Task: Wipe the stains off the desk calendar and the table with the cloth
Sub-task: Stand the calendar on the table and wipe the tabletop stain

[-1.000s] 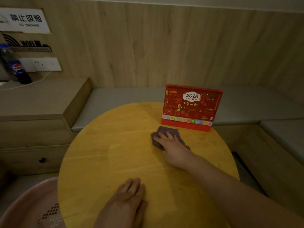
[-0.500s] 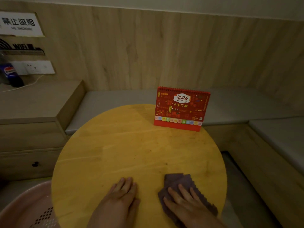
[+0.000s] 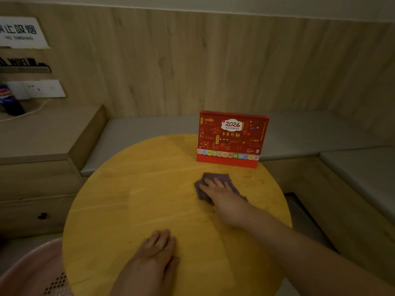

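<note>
A red 2026 desk calendar (image 3: 232, 139) stands upright at the far edge of the round yellow wooden table (image 3: 132, 189). Just in front of it lies a dark purple cloth (image 3: 215, 176), and my right hand (image 3: 226, 199) presses flat on top of it with fingers spread toward the calendar. The cloth is a short way from the calendar's base, not touching it. My left hand (image 3: 156, 259) rests palm down on the near part of the table, fingers together, holding nothing. Faint dark specks show on the wood around the cloth.
A grey cushioned bench (image 3: 342, 133) runs behind and to the right of the table. A wooden cabinet (image 3: 38, 146) stands at left with a cola bottle (image 3: 9, 103) and a wall socket (image 3: 42, 88) above. A pink basket (image 3: 32, 272) sits at bottom left.
My right hand has slid the cloth from the near edge of the table back up toward the calendar. The left hand has stayed flat in place.
</note>
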Demonstrator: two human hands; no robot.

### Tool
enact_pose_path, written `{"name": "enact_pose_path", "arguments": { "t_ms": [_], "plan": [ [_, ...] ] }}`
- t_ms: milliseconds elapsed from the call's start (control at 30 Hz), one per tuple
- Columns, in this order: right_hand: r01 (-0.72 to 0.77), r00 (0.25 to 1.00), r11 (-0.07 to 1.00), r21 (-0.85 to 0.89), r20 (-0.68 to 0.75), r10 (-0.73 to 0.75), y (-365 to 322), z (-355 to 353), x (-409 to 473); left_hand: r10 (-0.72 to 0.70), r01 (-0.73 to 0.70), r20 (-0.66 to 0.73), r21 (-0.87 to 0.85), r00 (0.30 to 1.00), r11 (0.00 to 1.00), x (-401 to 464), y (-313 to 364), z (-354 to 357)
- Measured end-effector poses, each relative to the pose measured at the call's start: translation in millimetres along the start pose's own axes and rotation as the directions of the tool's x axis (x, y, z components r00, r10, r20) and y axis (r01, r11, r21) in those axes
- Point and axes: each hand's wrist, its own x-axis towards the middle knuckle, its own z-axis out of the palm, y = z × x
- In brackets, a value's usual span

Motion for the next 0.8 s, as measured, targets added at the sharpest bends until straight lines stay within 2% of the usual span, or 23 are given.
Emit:
{"name": "enact_pose_path", "arguments": {
  "t_ms": [133,267,333,467,600,667,700,767,800],
  "plan": [
    [-0.052,0.999,0.998,-0.025,0.012,0.053,-3,-8,33,-0.006,0.005,0.039,0.013,0.999,1.0,-1,-2,-2],
    [-0.072,0.997,0.997,-0.013,-0.007,0.072,-11,-3,28,0.021,-0.023,0.041,0.044,0.999,0.999,0,-3,0],
    [-0.062,0.998,0.998,-0.004,0.012,0.062,-16,1,16,-0.001,0.0,0.018,0.042,1.0,0.999,-1,-2,-1],
    [-0.003,0.999,1.0,-0.024,0.033,0.004,-33,17,-26,-0.106,0.104,0.099,0.021,0.989,0.994,-5,4,-6],
    [0.055,0.985,0.998,-0.034,0.167,-0.048,-43,36,-80,-0.125,0.13,0.102,-0.045,0.987,0.991,-6,8,-3],
    [0.16,0.985,0.98,-0.121,0.08,-0.151,-47,49,-109,-0.134,0.139,0.071,-0.066,0.988,0.988,-6,10,-4],
    [0.169,0.984,0.97,-0.173,0.087,-0.156,-45,57,-126,-0.122,0.126,0.064,-0.062,0.99,0.99,-7,11,-5],
    [0.182,0.982,0.938,-0.295,-0.001,-0.191,-38,66,-144,-0.113,0.122,0.077,-0.13,0.991,0.984,-9,9,0],
    [0.205,0.978,0.91,-0.36,0.037,-0.206,-33,68,-152,-0.123,0.135,0.084,-0.159,0.989,0.978,-9,8,4]
  ]
}}
